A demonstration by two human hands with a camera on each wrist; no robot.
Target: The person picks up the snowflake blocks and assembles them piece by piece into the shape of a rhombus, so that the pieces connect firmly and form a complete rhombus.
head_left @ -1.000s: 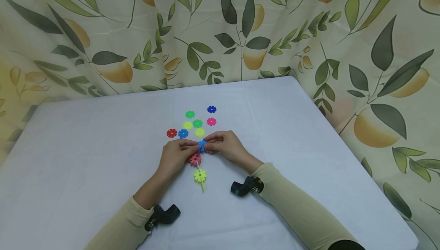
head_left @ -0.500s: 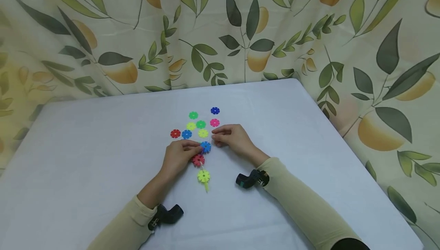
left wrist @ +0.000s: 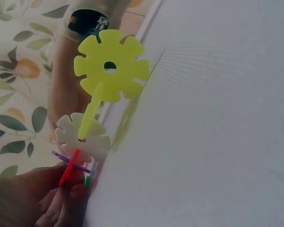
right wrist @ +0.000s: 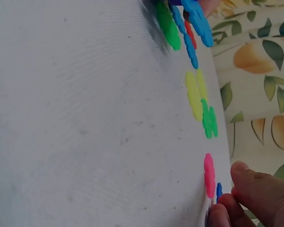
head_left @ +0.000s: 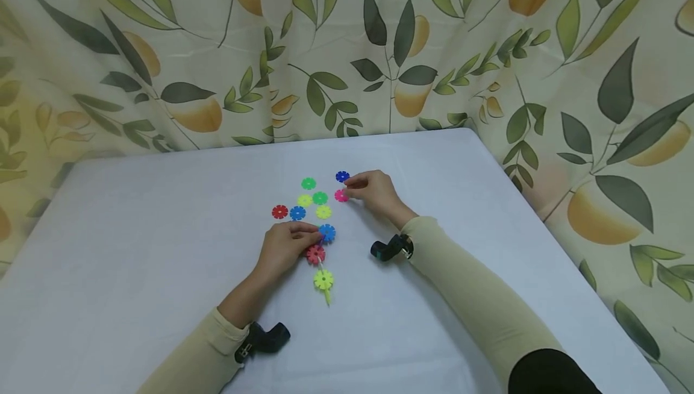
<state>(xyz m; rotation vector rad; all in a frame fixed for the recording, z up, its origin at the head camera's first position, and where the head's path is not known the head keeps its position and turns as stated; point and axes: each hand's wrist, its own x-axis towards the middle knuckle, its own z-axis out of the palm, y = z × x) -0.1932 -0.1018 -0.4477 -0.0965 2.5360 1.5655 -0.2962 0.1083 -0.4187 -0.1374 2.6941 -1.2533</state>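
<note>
My left hand [head_left: 284,248] pinches a chain of interlocking flower-shaped discs near its far end. At that end is a blue disc [head_left: 328,233]; a red disc [head_left: 315,254] and a yellow disc [head_left: 323,279] come nearer my body. In the left wrist view the yellow disc [left wrist: 128,71], a white disc [left wrist: 71,132] and edge-on red and purple discs show by the fingers. My right hand [head_left: 376,194] reaches to a loose pink disc [head_left: 340,196] and a dark blue disc [head_left: 342,176]. Its thumb and fingers are apart, beside those discs, in the right wrist view.
Loose discs lie flat beyond the left hand: red [head_left: 279,211], blue [head_left: 297,212], yellow [head_left: 305,200], another yellow [head_left: 323,211], green [head_left: 308,183] and another green [head_left: 320,197]. A white cloth covers the table [head_left: 162,231]. A leaf-patterned curtain [head_left: 325,50] hangs behind.
My right hand has let go of the chain's blue disc and moved away, up and to the right, to the pink and dark blue discs. My left hand keeps its pinch on the chain.
</note>
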